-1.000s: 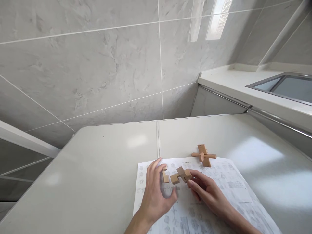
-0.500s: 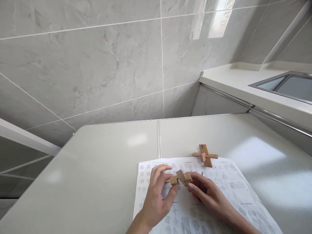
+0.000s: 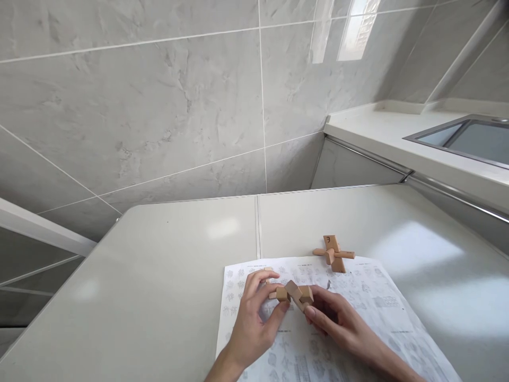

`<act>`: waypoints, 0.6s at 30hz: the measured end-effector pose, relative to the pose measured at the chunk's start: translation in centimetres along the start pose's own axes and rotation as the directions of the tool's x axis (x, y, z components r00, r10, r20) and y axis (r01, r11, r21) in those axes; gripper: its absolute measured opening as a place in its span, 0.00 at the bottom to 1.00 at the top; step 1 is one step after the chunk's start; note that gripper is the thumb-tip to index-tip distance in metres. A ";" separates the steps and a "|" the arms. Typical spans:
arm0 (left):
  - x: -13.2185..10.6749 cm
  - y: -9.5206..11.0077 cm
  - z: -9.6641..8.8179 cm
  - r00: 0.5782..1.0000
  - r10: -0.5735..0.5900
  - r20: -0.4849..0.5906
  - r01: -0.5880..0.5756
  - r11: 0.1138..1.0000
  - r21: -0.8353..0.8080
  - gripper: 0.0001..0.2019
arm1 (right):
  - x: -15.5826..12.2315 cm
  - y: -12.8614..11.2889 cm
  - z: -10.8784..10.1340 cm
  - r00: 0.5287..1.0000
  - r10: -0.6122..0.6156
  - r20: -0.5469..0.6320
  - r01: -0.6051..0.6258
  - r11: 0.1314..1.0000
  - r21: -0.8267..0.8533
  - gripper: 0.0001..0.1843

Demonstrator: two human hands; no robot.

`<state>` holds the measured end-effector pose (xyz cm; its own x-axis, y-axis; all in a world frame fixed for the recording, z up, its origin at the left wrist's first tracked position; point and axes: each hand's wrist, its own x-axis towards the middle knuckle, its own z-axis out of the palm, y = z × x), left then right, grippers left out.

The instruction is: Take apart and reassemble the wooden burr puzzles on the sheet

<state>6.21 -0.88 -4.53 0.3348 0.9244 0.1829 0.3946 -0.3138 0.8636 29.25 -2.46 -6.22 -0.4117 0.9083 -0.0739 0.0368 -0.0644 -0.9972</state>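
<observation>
Left hand (image 3: 254,321) and right hand (image 3: 338,318) clamped on notched wooden pieces (image 3: 295,293) over printed sheet (image 3: 382,331); crossed wooden assembly (image 3: 331,257) by sheet's far edge, on bench (image 3: 159,276).

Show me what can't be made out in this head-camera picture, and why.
All in the head view:
Pale wooden piece: mostly covered by the left hand.
Held wooden pieces: gripped parts hidden by the right hand; how they join is unclear.
Printed sheet: print mostly too small and faint to read; near end cut off by the bottom edge.
Metal-framed inset: cut off by the right edge.
</observation>
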 end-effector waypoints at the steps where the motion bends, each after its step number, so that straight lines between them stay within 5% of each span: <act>1: 0.0 0.0 0.0 1.000 0.003 0.001 -0.003 1.000 0.006 0.06 | 0.0 0.0 0.1 1.000 -0.010 -0.012 0.010 1.000 -0.002 0.22; 18: -0.1 0.0 0.4 0.997 0.071 -0.008 -0.071 0.996 0.056 0.04 | 0.0 1.6 0.4 0.995 -0.065 -0.078 0.049 0.979 -0.199 0.25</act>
<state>6.49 -1.01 -4.73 0.3551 0.9014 0.2477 0.4172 -0.3899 0.8209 28.93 -2.72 -7.79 -0.3405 0.9402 -0.0077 0.1976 0.0636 -0.9782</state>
